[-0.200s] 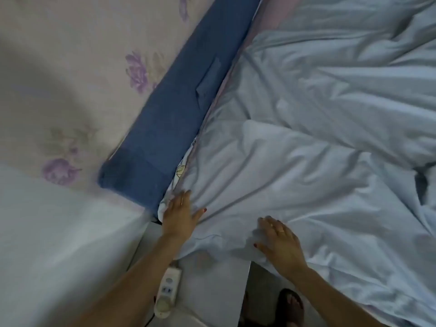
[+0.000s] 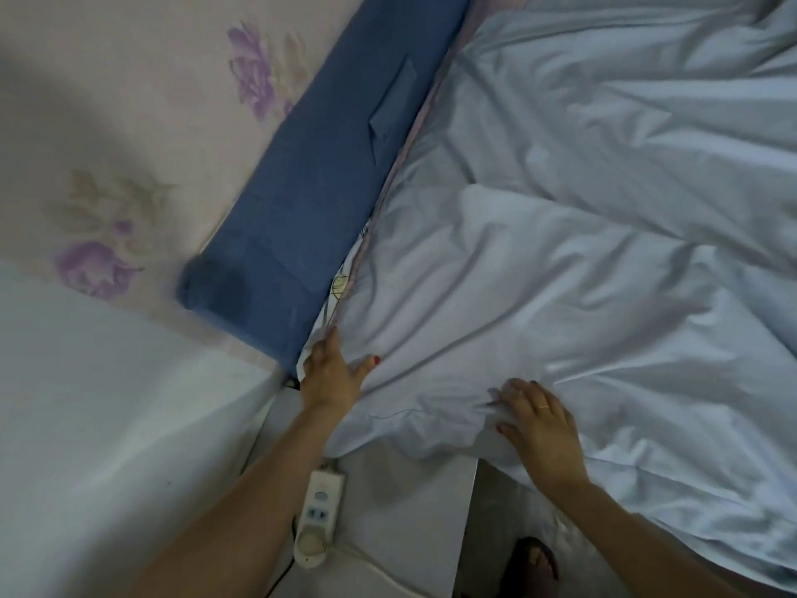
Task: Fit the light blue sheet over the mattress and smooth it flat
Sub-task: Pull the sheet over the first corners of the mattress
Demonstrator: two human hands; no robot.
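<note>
The light blue sheet [image 2: 582, 252] lies wrinkled over the mattress, covering most of the view on the right. A strip of the mattress's patterned edge [image 2: 340, 287] shows beside the headboard. My left hand [image 2: 330, 375] rests at the sheet's corner next to the headboard, fingers pushed into the fabric's edge. My right hand [image 2: 537, 420] presses on the sheet's hanging edge, fingers bunching a fold of cloth. Folds run from both hands up across the bed.
A dark blue padded headboard [image 2: 310, 187] runs diagonally against floral wallpaper [image 2: 129, 144]. A white power strip [image 2: 319, 520] with its cable lies on the floor below my left forearm. My sandalled foot [image 2: 534, 563] stands near the bed's side.
Both hands stay on the sheet's corner and edge; my right hand's fingers have gathered the fabric slightly more. Little else differs.
</note>
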